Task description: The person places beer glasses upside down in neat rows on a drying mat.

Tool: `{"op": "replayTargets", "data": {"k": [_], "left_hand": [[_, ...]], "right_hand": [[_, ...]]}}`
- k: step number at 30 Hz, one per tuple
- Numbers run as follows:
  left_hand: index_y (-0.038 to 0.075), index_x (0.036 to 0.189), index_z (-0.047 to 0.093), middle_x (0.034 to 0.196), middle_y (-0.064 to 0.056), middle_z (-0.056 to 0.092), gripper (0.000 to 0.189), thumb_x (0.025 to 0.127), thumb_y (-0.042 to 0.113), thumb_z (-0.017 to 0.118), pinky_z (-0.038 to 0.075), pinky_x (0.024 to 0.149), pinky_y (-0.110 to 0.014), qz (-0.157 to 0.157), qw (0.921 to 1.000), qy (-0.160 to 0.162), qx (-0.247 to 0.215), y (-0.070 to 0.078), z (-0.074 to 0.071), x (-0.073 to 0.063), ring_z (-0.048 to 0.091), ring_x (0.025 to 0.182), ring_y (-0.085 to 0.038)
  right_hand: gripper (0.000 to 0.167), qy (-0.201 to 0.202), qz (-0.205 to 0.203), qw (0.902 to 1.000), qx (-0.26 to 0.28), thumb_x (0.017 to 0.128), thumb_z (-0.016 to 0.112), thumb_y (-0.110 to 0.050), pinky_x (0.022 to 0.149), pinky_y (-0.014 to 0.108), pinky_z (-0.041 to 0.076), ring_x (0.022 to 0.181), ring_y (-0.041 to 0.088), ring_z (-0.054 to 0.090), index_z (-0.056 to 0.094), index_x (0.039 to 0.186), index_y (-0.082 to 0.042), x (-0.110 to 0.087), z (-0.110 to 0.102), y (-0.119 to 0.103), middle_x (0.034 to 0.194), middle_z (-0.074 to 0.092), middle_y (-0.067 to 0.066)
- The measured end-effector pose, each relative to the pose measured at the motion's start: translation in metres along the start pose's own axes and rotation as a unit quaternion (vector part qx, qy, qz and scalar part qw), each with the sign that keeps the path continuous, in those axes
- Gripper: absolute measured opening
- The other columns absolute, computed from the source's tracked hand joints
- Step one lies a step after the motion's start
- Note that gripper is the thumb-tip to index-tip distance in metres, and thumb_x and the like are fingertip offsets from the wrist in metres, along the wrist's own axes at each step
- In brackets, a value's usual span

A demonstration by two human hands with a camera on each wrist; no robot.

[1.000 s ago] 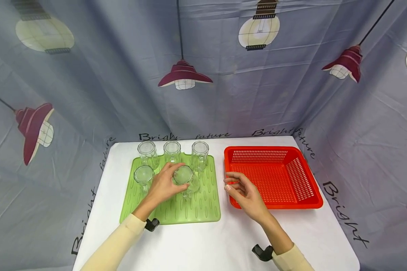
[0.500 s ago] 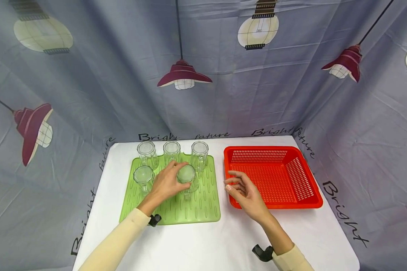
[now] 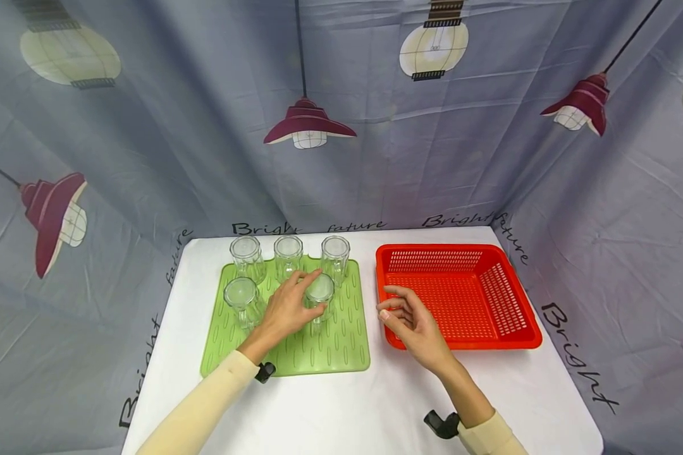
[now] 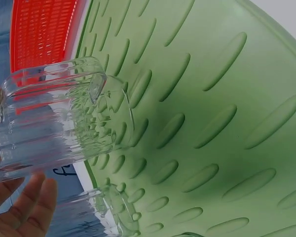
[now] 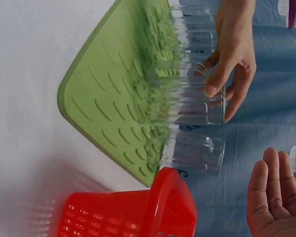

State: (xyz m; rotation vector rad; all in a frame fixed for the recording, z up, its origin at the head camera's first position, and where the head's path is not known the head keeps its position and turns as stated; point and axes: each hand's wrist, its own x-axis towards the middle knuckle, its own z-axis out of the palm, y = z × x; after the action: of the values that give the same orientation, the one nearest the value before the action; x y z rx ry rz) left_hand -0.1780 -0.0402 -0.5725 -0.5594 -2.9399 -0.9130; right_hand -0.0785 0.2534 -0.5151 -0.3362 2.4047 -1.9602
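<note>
My left hand (image 3: 291,308) grips a clear glass mug (image 3: 319,289) near its upper end, thumb on the near side and fingers on the far side. The mug is upright or nearly so over the green drying mat (image 3: 330,354), handle toward me; whether it touches the mat I cannot tell. In the left wrist view the held mug (image 4: 44,118) shows its handle and ribbed walls. Another glass mug (image 3: 242,297) stands left of this hand. Loosely curved and holding nothing, my right hand (image 3: 418,332) hovers by the left edge of the red basket (image 3: 461,345).
Along the mat's back edge stand three more glasses: a left one (image 3: 247,256), a middle one (image 3: 288,253) and a right one (image 3: 335,256). The white table (image 3: 341,411) runs in front of the mat and basket. A grey printed curtain (image 3: 375,177) encloses the back and sides.
My left hand has shifted the mug a short way to the right and slightly back across the mat. The right hand has stayed nearly still beside the basket.
</note>
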Motion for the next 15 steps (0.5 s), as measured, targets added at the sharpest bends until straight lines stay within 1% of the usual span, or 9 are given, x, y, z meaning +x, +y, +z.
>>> {"op": "replayTargets", "data": {"k": [3,5,7,9,13,15], "left_hand": [[0.028,0.163,0.047,0.146,-0.005,0.061,0.086,0.087,0.043,0.087,0.062,0.081,-0.039,-0.005,0.9999,0.006,-0.008,0.001,0.002,-0.002,0.066,0.105,-0.024],[0.026,0.163,0.047,0.147,-0.006,0.06,0.088,0.087,0.042,0.088,0.064,0.088,-0.043,-0.008,0.9997,0.012,-0.019,0.001,0.004,-0.004,0.067,0.114,-0.026],[0.024,0.163,0.047,0.148,-0.006,0.059,0.088,0.087,0.041,0.088,0.063,0.096,-0.046,-0.009,0.9992,0.019,-0.033,0.0,0.007,-0.007,0.065,0.123,-0.028],[0.022,0.163,0.046,0.148,-0.007,0.059,0.088,0.088,0.04,0.088,0.062,0.101,-0.047,-0.008,0.9986,0.026,-0.046,-0.002,0.009,-0.009,0.064,0.127,-0.029],[0.023,0.165,0.042,0.155,-0.007,0.054,0.09,0.089,0.041,0.087,0.056,0.115,-0.054,-0.01,0.9973,0.029,-0.067,-0.005,0.011,-0.014,0.057,0.141,-0.033],[0.025,0.166,0.04,0.159,-0.007,0.05,0.091,0.09,0.042,0.087,0.051,0.121,-0.058,-0.013,0.9958,0.03,-0.085,-0.006,0.01,-0.018,0.051,0.148,-0.034]], "right_hand": [[0.049,0.001,-0.001,1.0,-0.003,0.107,0.067,-0.01,0.091,0.018,0.06,0.105,0.021,0.071,0.051,0.152,-0.013,0.0,-0.001,0.0,0.123,0.071,0.015],[0.049,0.001,-0.001,1.0,-0.004,0.107,0.067,-0.01,0.092,0.018,0.06,0.105,0.024,0.071,0.051,0.153,-0.013,0.0,-0.002,0.0,0.123,0.071,0.014],[0.049,0.001,-0.001,1.0,-0.005,0.107,0.067,-0.01,0.092,0.018,0.06,0.106,0.029,0.071,0.051,0.153,-0.013,0.0,-0.002,0.0,0.123,0.071,0.014],[0.049,0.002,0.0,1.0,-0.007,0.107,0.067,-0.01,0.092,0.017,0.06,0.107,0.033,0.071,0.051,0.153,-0.014,0.0,-0.003,0.0,0.123,0.071,0.014],[0.048,0.002,0.001,0.9999,-0.01,0.107,0.067,-0.01,0.092,0.017,0.06,0.106,0.029,0.071,0.052,0.152,-0.013,0.0,-0.003,0.002,0.122,0.071,0.013],[0.047,0.004,-0.002,0.9999,-0.015,0.107,0.067,-0.01,0.092,0.017,0.06,0.105,0.023,0.071,0.052,0.151,-0.013,0.0,-0.004,0.002,0.122,0.071,0.014]]}}
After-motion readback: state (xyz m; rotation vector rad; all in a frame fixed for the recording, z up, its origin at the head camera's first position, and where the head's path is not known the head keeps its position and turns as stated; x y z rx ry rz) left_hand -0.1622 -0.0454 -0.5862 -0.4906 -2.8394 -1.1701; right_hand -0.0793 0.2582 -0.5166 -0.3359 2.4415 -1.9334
